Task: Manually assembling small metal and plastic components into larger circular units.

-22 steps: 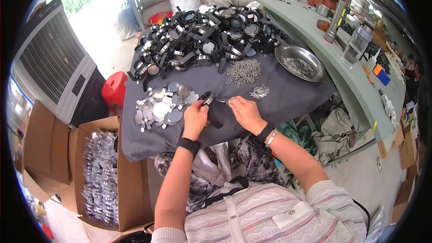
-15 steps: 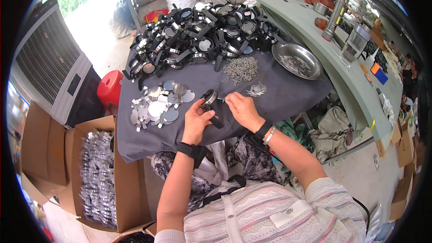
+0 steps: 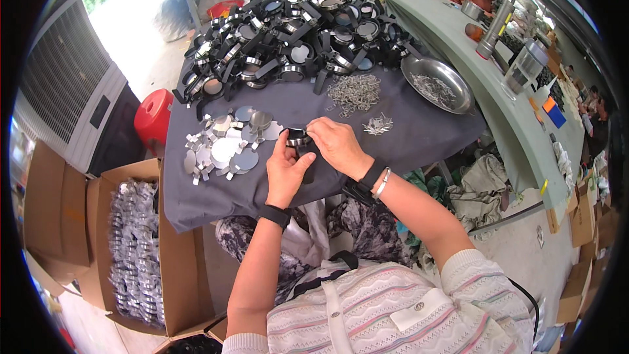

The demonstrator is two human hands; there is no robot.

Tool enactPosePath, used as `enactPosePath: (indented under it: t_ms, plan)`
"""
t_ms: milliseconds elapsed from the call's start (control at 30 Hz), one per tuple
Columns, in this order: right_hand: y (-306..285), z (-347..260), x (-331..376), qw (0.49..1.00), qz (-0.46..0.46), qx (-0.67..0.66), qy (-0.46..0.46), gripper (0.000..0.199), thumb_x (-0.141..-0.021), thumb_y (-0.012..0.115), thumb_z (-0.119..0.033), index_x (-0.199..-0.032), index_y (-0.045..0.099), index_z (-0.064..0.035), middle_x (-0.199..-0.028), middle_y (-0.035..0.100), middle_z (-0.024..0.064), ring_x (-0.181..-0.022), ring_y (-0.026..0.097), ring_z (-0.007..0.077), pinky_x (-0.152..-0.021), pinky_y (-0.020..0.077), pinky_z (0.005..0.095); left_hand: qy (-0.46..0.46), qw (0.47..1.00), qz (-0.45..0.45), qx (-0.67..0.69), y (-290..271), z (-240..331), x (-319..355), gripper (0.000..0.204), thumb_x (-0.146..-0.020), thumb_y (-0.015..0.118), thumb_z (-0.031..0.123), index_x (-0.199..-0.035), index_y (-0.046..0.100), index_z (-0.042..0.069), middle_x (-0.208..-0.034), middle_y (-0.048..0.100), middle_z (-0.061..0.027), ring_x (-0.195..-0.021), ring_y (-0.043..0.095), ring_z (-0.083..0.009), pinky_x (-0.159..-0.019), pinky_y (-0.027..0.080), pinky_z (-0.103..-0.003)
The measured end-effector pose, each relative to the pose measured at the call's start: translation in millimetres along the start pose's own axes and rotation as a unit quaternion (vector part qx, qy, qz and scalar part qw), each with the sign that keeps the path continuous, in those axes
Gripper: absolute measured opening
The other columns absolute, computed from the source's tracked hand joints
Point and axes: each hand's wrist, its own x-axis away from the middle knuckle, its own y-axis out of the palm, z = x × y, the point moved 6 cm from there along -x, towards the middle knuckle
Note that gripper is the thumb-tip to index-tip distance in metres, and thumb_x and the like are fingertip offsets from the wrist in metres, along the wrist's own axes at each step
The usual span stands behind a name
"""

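Hands meet mid-bench: left hand [image 3: 285, 172] and right hand [image 3: 337, 147] both pinch one black ring part [image 3: 298, 137]. Finished pile [image 3: 288, 33] is large; loose discs [image 3: 226, 147] remain.

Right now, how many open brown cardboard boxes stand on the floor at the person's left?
2: one open brown cardboard box with bagged silver parts beside the grey-clothed table; another further left, partly cut off.

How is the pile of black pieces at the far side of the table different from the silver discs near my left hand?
The black pieces have dark straps and round rims, heaped thickly across the far edge. The silver discs are flat, shiny, tabbed, fewer, lying in a loose cluster. The left hand is far closer to the discs. Both lie on the grey cloth.
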Motion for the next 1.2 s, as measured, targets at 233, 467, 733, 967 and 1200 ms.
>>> enactPosePath:
  t_ms: [233, 467, 733, 967, 1200]
  plan:
    - [18.9, 0.8, -0.2, 0.996, -0.06, 0.036, -0.063, 0.013, -0.073, 0.059, -0.008, -0.084, 0.052, -0.0056, -0.079, 0.056, 0.0076, -0.075, 0.061, 0.027, -0.062, 0.0507, 0.0375, 0.032, 0.996, -0.032, -0.071, -2.7, 2.4, 1.4, 0.076, -0.078, 0.074, 0.006, -0.141, 0.032, 0.0, -0.077, 0.055, 0.0009, -0.063, 0.049, -0.0023, -0.05, 0.038, -0.017]
    - [17.1, -4.3, -6.3, 0.988, -0.089, 0.051, -0.117, 0.013, -0.072, 0.059, -0.008, -0.083, 0.052, -0.0053, -0.083, 0.056, 0.0071, -0.077, 0.061, 0.027, -0.063, 0.0514, 0.037, 0.004, 0.999, -0.047, -0.006, 0.3, -0.2, -0.5, 0.071, -0.077, 0.076, 0.007, -0.137, 0.038, 0.0, -0.078, 0.055, 0.0007, -0.062, 0.048, -0.0022, -0.049, 0.038, -0.017]
    - [20.5, 4.8, -7.6, 0.995, -0.08, 0.009, -0.061, 0.015, -0.071, 0.059, -0.006, -0.084, 0.052, -0.0048, -0.08, 0.056, 0.0078, -0.077, 0.06, 0.0278, -0.064, 0.0505, 0.0365, 0.034, 0.999, -0.034, 0.013, 2.3, 5.7, -0.1, 0.069, -0.077, 0.076, 0.007, -0.136, 0.04, 0.0, -0.078, 0.056, 0.0007, -0.062, 0.048, -0.0018, -0.048, 0.037, -0.017]
    - [23.0, -0.9, -7.0, 0.994, -0.078, 0.008, -0.082, 0.017, -0.071, 0.059, -0.006, -0.086, 0.052, -0.0045, -0.08, 0.055, 0.0078, -0.077, 0.06, 0.028, -0.064, 0.0503, 0.0365, 0.018, 0.998, -0.053, -0.019, -1.6, -3.4, -1.5, 0.066, -0.078, 0.075, 0.006, -0.134, 0.042, 0.002, -0.078, 0.056, 0.0011, -0.063, 0.049, -0.0013, -0.048, 0.037, -0.017]
    - [21.0, 1.3, -9.7, 0.994, -0.083, 0.001, -0.064, 0.014, -0.074, 0.061, -0.001, -0.086, 0.055, -0.0022, -0.083, 0.059, 0.0095, -0.077, 0.061, 0.029, -0.064, 0.0512, 0.0361, -0.001, 1.0, -0.024, -0.002, -0.4, 7.0, 0.4, 0.061, -0.074, 0.076, 0.002, -0.127, 0.048, 0.001, -0.068, 0.055, 0.0015, -0.059, 0.043, -0.0012, -0.051, 0.038, -0.018]
